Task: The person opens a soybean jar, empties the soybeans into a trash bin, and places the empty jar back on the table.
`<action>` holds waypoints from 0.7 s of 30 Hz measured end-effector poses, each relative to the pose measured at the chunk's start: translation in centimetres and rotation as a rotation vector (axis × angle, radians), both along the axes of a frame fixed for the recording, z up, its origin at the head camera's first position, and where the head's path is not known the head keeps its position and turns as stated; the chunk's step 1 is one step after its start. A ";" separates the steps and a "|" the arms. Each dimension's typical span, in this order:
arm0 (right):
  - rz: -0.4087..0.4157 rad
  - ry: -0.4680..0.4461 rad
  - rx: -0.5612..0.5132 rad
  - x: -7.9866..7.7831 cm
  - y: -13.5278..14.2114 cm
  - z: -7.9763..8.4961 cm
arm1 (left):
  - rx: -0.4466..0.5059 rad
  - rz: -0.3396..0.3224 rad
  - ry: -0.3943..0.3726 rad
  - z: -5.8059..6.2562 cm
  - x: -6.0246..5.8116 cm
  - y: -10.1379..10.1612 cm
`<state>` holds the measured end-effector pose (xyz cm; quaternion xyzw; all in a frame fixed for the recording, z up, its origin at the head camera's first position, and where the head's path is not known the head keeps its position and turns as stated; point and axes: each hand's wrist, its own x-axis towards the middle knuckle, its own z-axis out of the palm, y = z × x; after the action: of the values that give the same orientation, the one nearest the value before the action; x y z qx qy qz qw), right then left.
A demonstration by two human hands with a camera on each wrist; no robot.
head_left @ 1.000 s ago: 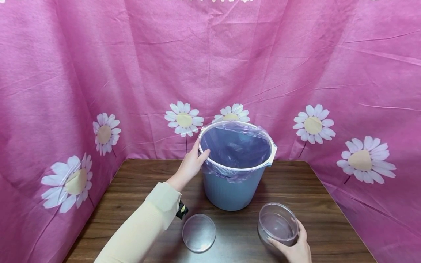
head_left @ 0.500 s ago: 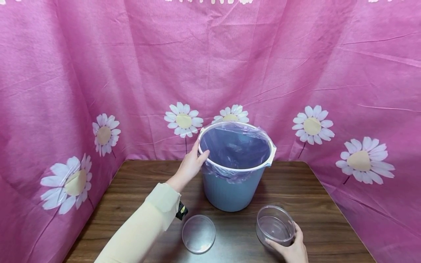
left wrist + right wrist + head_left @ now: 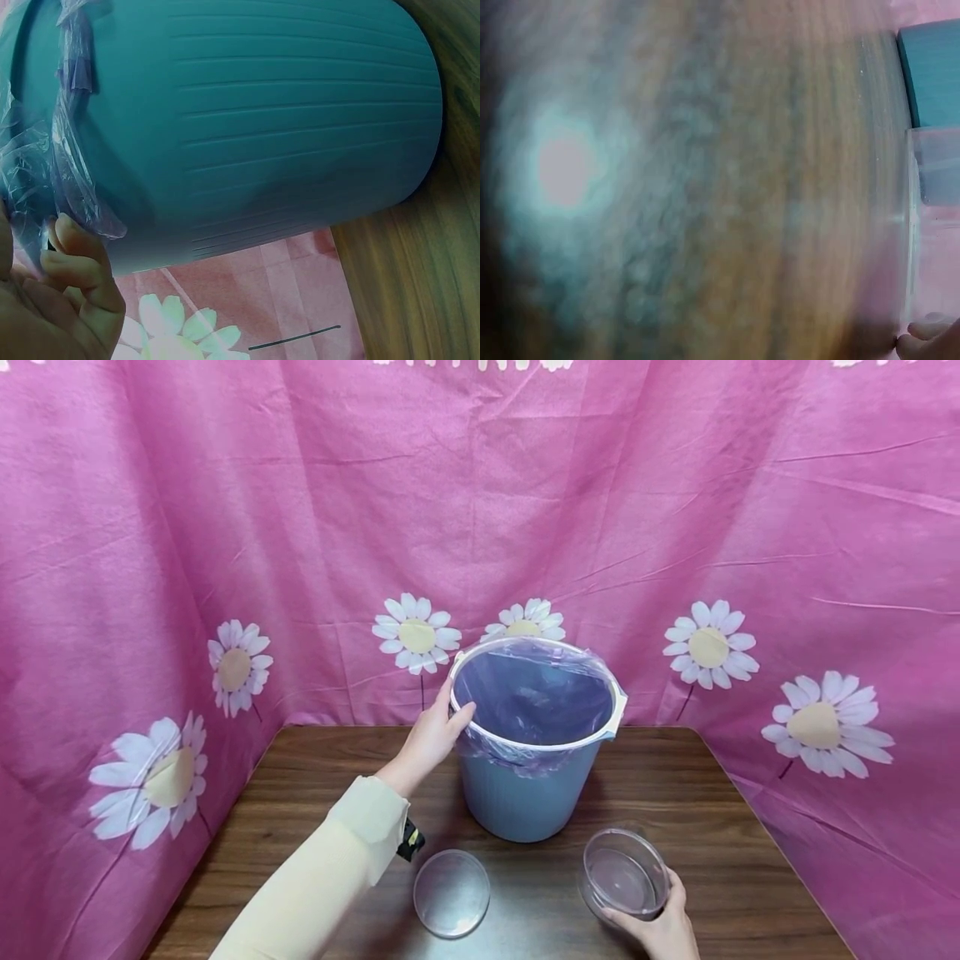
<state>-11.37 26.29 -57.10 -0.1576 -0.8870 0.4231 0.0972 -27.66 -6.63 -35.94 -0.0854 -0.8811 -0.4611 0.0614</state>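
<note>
A blue trash can [image 3: 525,797] with a white rim stands on the table, lined with a thin purple plastic bag [image 3: 536,693] folded over the edge. My left hand [image 3: 433,735] grips the left side of that rim, thumb on the inner side. In the left wrist view the curled fingers [image 3: 79,262] are against the hanging bag edge. With my right hand [image 3: 662,922] I hold a clear round plastic container [image 3: 625,872] by its right side, slightly tilted and uncovered. A clear round lid [image 3: 452,893] lies flat between the two arms.
The brown wooden table [image 3: 322,827] is enclosed by a pink curtain [image 3: 480,510] with daisies at the back and sides. A black strap device [image 3: 410,841] sits on my left wrist.
My right hand has shifted the clear container slightly left. The left hand keeps its hold on the trash can rim; the lid lies as before.
</note>
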 end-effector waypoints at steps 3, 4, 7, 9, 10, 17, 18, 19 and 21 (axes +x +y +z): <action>0.014 -0.030 0.005 -0.1 0.1 -0.2 | -0.017 0.000 -0.007 0.0 -0.1 -0.1; 0.019 -0.036 0.003 -0.1 0.1 -0.2 | -0.030 0.003 -0.005 0.0 -0.1 -0.2; 0.037 -0.041 -0.022 -0.3 0.1 0.0 | -0.080 0.012 0.011 0.1 -0.2 -0.3; 0.054 -0.038 -0.042 -0.4 0.1 0.2 | -0.114 0.020 0.022 0.3 -0.3 -0.5; 0.062 -0.038 -0.047 -0.4 0.1 0.3 | -0.129 0.024 0.023 0.3 -0.3 -0.5; 0.166 -0.008 -0.073 -0.7 0.7 0.8 | -0.193 0.076 0.011 0.6 0.0 -1.3; 0.177 0.007 -0.076 -0.7 0.9 1.1 | -0.205 0.086 0.012 0.7 0.1 -1.5; 0.185 0.018 -0.083 -0.8 1.2 1.3 | -0.214 0.091 0.016 0.8 0.1 -1.8; 0.198 0.045 -0.091 -1.1 1.8 2.3 | -0.232 0.098 0.023 1.1 0.2 -2.3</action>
<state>-12.43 28.04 -54.82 -0.0638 -0.8756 0.4741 0.0675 -27.49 -8.91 -34.89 -0.0539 -0.9308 -0.3517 0.0838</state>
